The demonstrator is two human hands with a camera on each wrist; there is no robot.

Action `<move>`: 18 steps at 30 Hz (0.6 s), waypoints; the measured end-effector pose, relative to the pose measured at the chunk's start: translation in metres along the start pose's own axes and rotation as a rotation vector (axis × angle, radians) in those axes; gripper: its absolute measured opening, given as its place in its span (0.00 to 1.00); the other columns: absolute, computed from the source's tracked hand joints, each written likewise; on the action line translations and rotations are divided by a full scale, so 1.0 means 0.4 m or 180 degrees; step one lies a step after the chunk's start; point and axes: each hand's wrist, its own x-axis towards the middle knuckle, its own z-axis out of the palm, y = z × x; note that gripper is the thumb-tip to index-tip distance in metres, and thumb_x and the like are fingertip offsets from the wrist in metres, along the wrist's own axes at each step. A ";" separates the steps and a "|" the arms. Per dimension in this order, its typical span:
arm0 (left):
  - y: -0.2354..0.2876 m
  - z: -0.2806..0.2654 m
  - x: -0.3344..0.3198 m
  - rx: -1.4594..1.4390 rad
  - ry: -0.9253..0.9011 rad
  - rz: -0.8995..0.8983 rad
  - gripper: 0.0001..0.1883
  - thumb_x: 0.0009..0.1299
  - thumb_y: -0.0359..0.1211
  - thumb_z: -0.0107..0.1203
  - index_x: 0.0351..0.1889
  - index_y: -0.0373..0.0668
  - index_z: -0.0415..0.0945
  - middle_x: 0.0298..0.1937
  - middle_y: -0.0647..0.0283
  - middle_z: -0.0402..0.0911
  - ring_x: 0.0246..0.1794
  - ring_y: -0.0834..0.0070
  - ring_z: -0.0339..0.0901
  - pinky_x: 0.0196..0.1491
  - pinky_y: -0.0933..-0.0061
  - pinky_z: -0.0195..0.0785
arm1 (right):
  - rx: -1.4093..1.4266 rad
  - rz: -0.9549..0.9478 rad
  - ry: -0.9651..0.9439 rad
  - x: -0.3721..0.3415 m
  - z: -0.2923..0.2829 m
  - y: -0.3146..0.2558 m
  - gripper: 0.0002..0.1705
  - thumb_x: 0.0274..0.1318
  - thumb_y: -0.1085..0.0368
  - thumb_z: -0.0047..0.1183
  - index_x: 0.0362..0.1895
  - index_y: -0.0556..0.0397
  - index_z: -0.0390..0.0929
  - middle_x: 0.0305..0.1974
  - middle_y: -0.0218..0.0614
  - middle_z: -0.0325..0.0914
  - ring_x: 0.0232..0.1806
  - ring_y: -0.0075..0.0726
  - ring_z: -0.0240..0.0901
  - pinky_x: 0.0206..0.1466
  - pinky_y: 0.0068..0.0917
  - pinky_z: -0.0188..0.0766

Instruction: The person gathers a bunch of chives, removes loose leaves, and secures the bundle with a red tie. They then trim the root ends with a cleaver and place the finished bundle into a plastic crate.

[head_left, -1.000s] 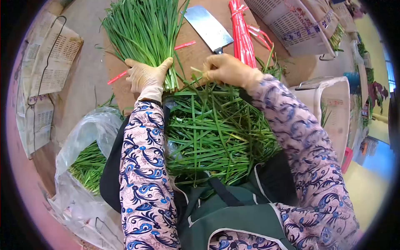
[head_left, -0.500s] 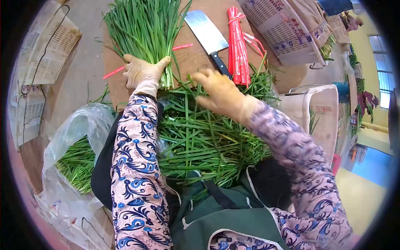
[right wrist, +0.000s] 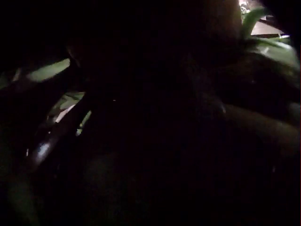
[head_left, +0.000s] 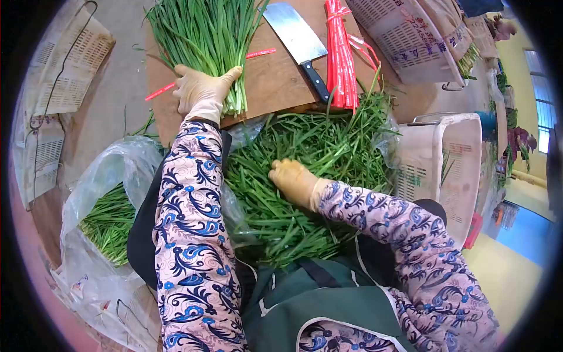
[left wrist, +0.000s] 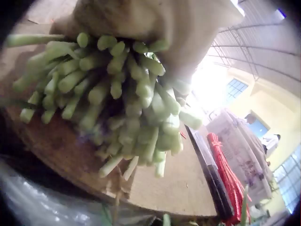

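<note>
My gloved left hand [head_left: 202,91] grips a thick bundle of garlic chives [head_left: 202,35] near its stem ends, thumb on one side and fingers on the other. The bundle lies on a brown board [head_left: 275,85], over a red tie strip [head_left: 159,91]. Pale stem ends [left wrist: 117,89] fill the left wrist view, just below that hand. My gloved right hand [head_left: 296,183] reaches into a heap of loose green leaves [head_left: 264,199] on my lap. Its fingertips are buried there, and I cannot tell if they hold anything; the right wrist view is nearly black with leaf glimpses.
On the board lie a cleaver [head_left: 298,35] with a black handle and a bundle of red tie strips [head_left: 340,64]. White plastic crates [head_left: 463,158] stand to the right, more crates [head_left: 76,76] at far left. An open clear plastic bag [head_left: 88,205] holds more greens.
My right hand has come away from near the stem ends and gone down and toward me into the leaf heap. The left hand keeps its grip on the bundle.
</note>
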 end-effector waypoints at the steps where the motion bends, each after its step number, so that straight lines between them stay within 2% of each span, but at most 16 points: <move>1: -0.001 0.002 0.001 0.0009 0.0025 0.0021 0.63 0.39 0.65 0.74 0.66 0.38 0.55 0.64 0.49 0.70 0.66 0.52 0.68 0.58 0.46 0.69 | 0.0046 0.0013 -0.0294 -0.003 -0.017 -0.012 0.13 0.41 0.72 0.56 0.37 0.57 0.77 0.41 0.48 0.74 0.44 0.54 0.74 0.47 0.44 0.73; 3: 0.002 -0.001 -0.005 -0.0017 0.0006 0.0018 0.63 0.39 0.65 0.74 0.65 0.38 0.55 0.64 0.48 0.70 0.65 0.52 0.68 0.59 0.44 0.68 | 0.0185 0.0057 -0.0337 -0.002 -0.024 0.000 0.14 0.44 0.72 0.57 0.40 0.55 0.80 0.45 0.47 0.76 0.48 0.52 0.76 0.50 0.41 0.75; 5: 0.000 -0.004 -0.008 -0.0043 0.0016 -0.0011 0.63 0.39 0.65 0.74 0.65 0.38 0.55 0.64 0.48 0.70 0.65 0.52 0.69 0.59 0.44 0.68 | 0.0586 0.0298 -0.0143 0.021 0.011 0.051 0.15 0.45 0.72 0.55 0.41 0.53 0.81 0.45 0.49 0.75 0.49 0.56 0.76 0.52 0.43 0.74; 7: 0.000 -0.004 -0.008 -0.0036 0.0102 0.0009 0.63 0.39 0.65 0.75 0.65 0.38 0.56 0.63 0.48 0.71 0.64 0.52 0.69 0.58 0.43 0.68 | 0.0958 0.0392 -0.0033 0.044 -0.025 0.068 0.21 0.44 0.71 0.55 0.47 0.48 0.80 0.47 0.48 0.74 0.50 0.57 0.74 0.52 0.46 0.73; 9: -0.003 0.001 -0.008 -0.0032 0.0067 0.0021 0.63 0.39 0.64 0.75 0.65 0.37 0.56 0.63 0.48 0.71 0.64 0.52 0.69 0.57 0.44 0.69 | 0.0165 0.0093 0.0192 0.038 -0.097 0.049 0.24 0.47 0.68 0.55 0.53 0.45 0.78 0.48 0.45 0.75 0.49 0.55 0.74 0.47 0.49 0.71; 12: -0.004 0.008 -0.015 -0.0106 0.0202 0.0047 0.63 0.38 0.63 0.76 0.65 0.37 0.55 0.62 0.48 0.71 0.63 0.50 0.69 0.58 0.43 0.68 | -0.1135 -0.0331 0.0521 0.037 -0.222 0.024 0.26 0.49 0.64 0.55 0.56 0.41 0.77 0.52 0.43 0.75 0.51 0.49 0.74 0.46 0.46 0.70; 13: -0.003 0.006 -0.015 -0.0122 0.0251 0.0050 0.63 0.38 0.63 0.76 0.65 0.37 0.55 0.62 0.48 0.71 0.63 0.50 0.69 0.58 0.43 0.68 | -0.1182 -0.0362 0.0694 0.043 -0.253 0.028 0.23 0.48 0.63 0.55 0.53 0.38 0.79 0.51 0.40 0.77 0.48 0.44 0.76 0.44 0.41 0.71; 15: -0.004 0.005 -0.015 -0.0154 0.0216 0.0039 0.65 0.38 0.62 0.76 0.67 0.38 0.53 0.63 0.47 0.70 0.63 0.50 0.68 0.57 0.43 0.68 | -0.1008 0.0138 -0.0074 0.079 -0.323 0.034 0.20 0.48 0.64 0.55 0.49 0.39 0.81 0.47 0.39 0.80 0.45 0.45 0.78 0.44 0.42 0.73; 17: -0.004 0.007 -0.011 -0.0134 0.0217 0.0023 0.65 0.38 0.62 0.76 0.68 0.38 0.52 0.62 0.48 0.71 0.63 0.50 0.68 0.57 0.43 0.69 | -0.0058 0.0421 0.0148 0.143 -0.331 0.128 0.14 0.50 0.66 0.55 0.44 0.45 0.83 0.40 0.45 0.81 0.45 0.52 0.78 0.50 0.45 0.74; 18: -0.004 0.010 -0.008 -0.0120 0.0191 0.0004 0.66 0.38 0.62 0.76 0.68 0.37 0.51 0.62 0.48 0.70 0.63 0.50 0.69 0.56 0.43 0.69 | 0.0024 0.0527 0.0752 0.165 -0.330 0.164 0.15 0.50 0.67 0.56 0.45 0.47 0.81 0.41 0.45 0.80 0.46 0.53 0.77 0.50 0.45 0.74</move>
